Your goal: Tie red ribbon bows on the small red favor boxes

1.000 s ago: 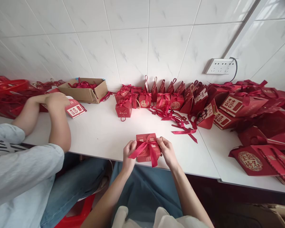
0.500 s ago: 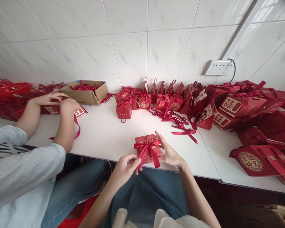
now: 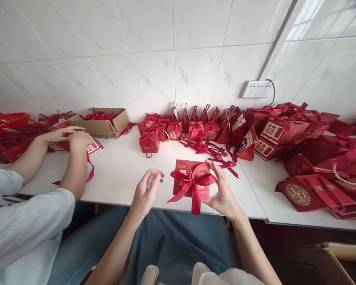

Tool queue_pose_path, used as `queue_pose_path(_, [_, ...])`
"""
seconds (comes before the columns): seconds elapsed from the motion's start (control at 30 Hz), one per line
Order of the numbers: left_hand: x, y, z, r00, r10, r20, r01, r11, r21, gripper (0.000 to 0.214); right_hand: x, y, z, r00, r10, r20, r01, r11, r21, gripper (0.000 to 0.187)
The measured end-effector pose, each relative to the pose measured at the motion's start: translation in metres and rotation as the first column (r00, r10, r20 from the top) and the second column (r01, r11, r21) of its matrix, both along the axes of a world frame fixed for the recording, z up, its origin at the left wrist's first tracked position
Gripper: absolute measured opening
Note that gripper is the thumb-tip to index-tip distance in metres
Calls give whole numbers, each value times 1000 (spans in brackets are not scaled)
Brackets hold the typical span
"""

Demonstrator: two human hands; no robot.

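Observation:
A red gift box (image 3: 178,186) with gold lettering is near the table's front edge, its top flaps meeting at the middle. Over it a dark red ribbon (image 3: 192,182) is tied in a bow with two hanging tails. My right hand (image 3: 221,194) grips the box by its right side, thumb below and fingers above. To the left of the box, and apart from it, my left hand (image 3: 146,190) is held up with its fingers loosely extended and nothing in them.
Small red boxes (image 3: 150,140) and loose ribbons (image 3: 210,150) lie ahead on the white table (image 3: 118,170). More boxes (image 3: 284,130) are piled at right. At left, a co-worker's hands (image 3: 74,136) handle a box near a cardboard carton (image 3: 99,128) of ribbons.
My left hand has let go of the ribbon tail and moved left. The box is tilted up more toward me in my right hand. The view has shifted slightly to the right.

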State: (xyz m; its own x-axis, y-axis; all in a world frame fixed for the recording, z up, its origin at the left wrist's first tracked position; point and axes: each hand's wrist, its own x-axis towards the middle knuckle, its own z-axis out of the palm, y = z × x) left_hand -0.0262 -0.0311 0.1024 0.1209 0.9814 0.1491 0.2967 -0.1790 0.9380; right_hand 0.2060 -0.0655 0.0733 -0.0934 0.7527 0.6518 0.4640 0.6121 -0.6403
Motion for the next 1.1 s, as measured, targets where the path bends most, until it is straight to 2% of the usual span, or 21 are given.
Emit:
queue_pose_path(0.07, [17,-2,20,997,-67,46,58,983,173,23,2,-8,11,1000,-23,-2,23,999,37,92])
queue_pose_path(0.13, [35,-12,33,988,-153,31,134,933,335,12,4,-16,17,998,-51,-23,52,996,66,90])
queue_pose_path(0.2, [50,-25,39,983,-182,24,146,853,501,7,7,-24,21,995,-91,-52,95,991,90,89])
queue_pose_path(0.3, [69,-42,40,979,-198,-42,171,695,698,6,12,-35,24,979,-167,-112,182,975,130,90])
queue_pose_path(0.37, [79,-50,39,977,-183,-110,198,586,785,11,14,-41,26,966,-218,-140,239,957,161,90])
queue_pose_path(0.43, [88,-55,39,978,-154,-138,199,511,836,12,16,-45,28,956,-254,-145,278,943,181,89])
queue_pose_path(0.53, [98,-62,39,982,-135,-129,179,475,861,11,19,-50,28,950,-272,-155,299,935,191,88])
queue_pose_path(0.6, [101,-62,40,982,-162,-99,168,493,854,10,22,-54,27,945,-282,-162,311,930,196,88])
queue_pose_path(0.67, [102,-54,41,980,-199,-19,130,565,815,8,27,-58,26,939,-304,-163,331,927,177,90])
queue_pose_path(0.73, [102,-37,39,972,-204,119,62,705,707,7,33,-63,26,916,-341,-209,363,928,76,94])
queue_pose_path(0.8, [105,-12,32,967,-157,203,35,865,501,14,43,-69,27,865,-373,-336,363,927,-94,99])
queue_pose_path(0.83, [107,1,27,973,-141,183,63,924,377,18,49,-72,28,820,-375,-433,329,927,-180,97])
queue_pose_path(0.87, [111,12,19,981,-145,127,108,959,260,21,56,-75,30,759,-363,-541,265,931,-253,92])
queue_pose_path(0.93, [122,27,2,977,-212,18,208,971,119,27,70,-83,34,582,-314,-750,80,940,-331,72])
queue_pose_path(1.03, [144,28,-22,926,-373,-56,376,924,74,28,86,-99,44,290,-254,-923,-252,910,-330,49])
queue_pose_path(1.1, [158,21,-36,873,-476,-104,484,873,63,25,90,-110,53,180,-213,-960,-383,884,-268,43])
